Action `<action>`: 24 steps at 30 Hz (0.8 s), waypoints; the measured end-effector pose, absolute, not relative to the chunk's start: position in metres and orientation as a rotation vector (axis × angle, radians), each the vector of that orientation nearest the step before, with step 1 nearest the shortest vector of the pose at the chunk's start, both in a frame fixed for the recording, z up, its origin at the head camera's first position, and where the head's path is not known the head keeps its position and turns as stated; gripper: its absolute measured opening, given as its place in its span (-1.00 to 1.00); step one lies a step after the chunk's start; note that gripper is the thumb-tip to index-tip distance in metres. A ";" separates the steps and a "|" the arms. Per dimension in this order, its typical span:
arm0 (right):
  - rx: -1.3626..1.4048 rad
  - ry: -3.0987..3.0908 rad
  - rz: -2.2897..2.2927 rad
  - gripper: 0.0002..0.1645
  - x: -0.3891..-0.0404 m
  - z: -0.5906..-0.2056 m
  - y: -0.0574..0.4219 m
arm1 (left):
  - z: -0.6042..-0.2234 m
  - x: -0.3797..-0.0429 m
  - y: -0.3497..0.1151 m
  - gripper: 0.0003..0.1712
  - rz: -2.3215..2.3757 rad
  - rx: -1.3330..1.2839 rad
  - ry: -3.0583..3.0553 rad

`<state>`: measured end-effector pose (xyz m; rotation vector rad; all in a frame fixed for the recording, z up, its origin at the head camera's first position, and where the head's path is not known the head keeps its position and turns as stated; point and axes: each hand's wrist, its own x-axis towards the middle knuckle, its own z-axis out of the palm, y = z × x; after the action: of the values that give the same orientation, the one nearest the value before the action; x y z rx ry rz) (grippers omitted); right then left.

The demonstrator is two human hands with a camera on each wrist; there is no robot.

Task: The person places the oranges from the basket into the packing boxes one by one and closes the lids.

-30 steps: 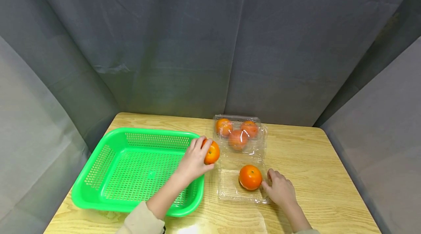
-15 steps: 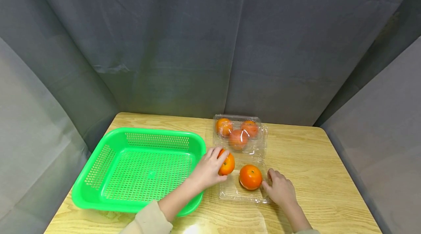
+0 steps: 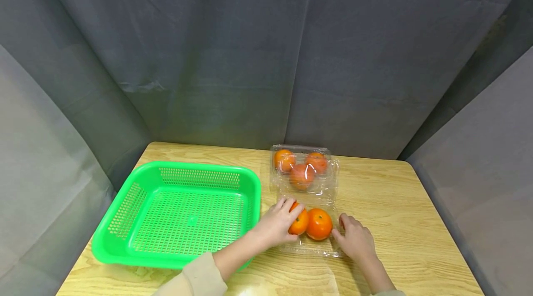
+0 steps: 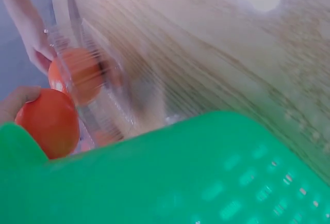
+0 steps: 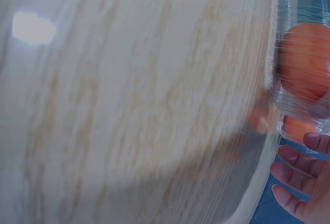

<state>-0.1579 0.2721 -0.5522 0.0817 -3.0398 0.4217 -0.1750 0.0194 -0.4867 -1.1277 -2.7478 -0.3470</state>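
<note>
My left hand (image 3: 272, 225) grips an orange (image 3: 300, 223) from above and the left, fingers over its top and thumb at the near side. That orange is over the open half of a clear plastic box (image 3: 308, 252), right beside a second orange (image 3: 319, 225) inside it. At the box's right edge is my right hand (image 3: 355, 240), with thumb and forefinger close to the second orange and loosely bent fingers. In the right wrist view its fingers (image 5: 299, 182) are apart and hold nothing. The left wrist view shows the gripped orange (image 4: 50, 124) beyond the green basket's rim.
A green plastic basket (image 3: 175, 166) with a perforated floor and sides stands left of the box. Behind the open half, three oranges (image 3: 301, 176) show through clear plastic. Grey cloth (image 3: 233, 55) hangs around the wooden table (image 3: 387, 203).
My left hand has carried its orange right and toward me, from the basket's right rim to beside the second orange, which has shifted slightly right. My right hand has stayed in place.
</note>
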 end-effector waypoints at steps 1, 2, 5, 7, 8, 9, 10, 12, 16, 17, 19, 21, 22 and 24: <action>0.083 -3.039 0.421 -0.69 -0.158 -0.552 0.272 | -0.488 -0.175 0.021 -0.18 -0.340 -1.136 -2.756; 0.085 -3.037 0.420 -0.69 -0.158 -0.553 0.272 | -0.489 -0.175 0.022 -0.18 -0.336 -1.144 -2.763; 0.091 -3.031 0.415 -0.69 -0.158 -0.553 0.273 | -0.492 -0.174 0.026 -0.15 -0.299 -1.165 -2.781; 0.095 -3.028 0.412 -0.69 -0.158 -0.553 0.273 | -0.494 -0.174 0.028 -0.13 -0.278 -1.177 -2.797; 0.096 -3.029 0.411 -0.69 -0.158 -0.553 0.273 | -0.495 -0.174 0.028 -0.12 -0.267 -1.181 -2.806; 0.096 -3.029 0.411 -0.69 -0.157 -0.553 0.273 | -0.496 -0.174 0.029 -0.12 -0.255 -1.184 -2.814; 0.097 -3.029 0.412 -0.69 -0.157 -0.553 0.273 | -0.497 -0.174 0.030 -0.12 -0.250 -1.189 -2.820; 0.098 -3.027 0.413 -0.69 -0.157 -0.553 0.273 | -0.498 -0.174 0.030 -0.12 -0.265 -1.194 -2.837; 0.105 -3.016 0.411 -0.69 -0.158 -0.553 0.273 | -0.500 -0.175 0.031 -0.11 -0.287 -1.203 -2.853; 0.108 -3.013 0.411 -0.68 -0.158 -0.553 0.273 | -0.500 -0.175 0.031 -0.11 -0.288 -1.205 -2.858; 0.111 -3.009 0.411 -0.68 -0.158 -0.553 0.273 | -0.500 -0.175 0.031 -0.11 -0.278 -1.212 -2.864; 0.113 -3.008 0.411 -0.68 -0.158 -0.553 0.273 | -0.501 -0.174 0.031 -0.12 -0.278 -1.220 -2.871; 0.114 -3.007 0.411 -0.68 -0.158 -0.553 0.273 | -0.501 -0.174 0.031 -0.12 -0.284 -1.222 -2.873; 0.114 -3.008 0.412 -0.69 -0.158 -0.553 0.273 | -0.501 -0.174 0.031 -0.13 -0.296 -1.226 -2.877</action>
<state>-0.1579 0.2732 -0.5530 0.1141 -3.0079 0.4116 -0.1741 0.0306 -0.5011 -1.2262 -2.8772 -0.2958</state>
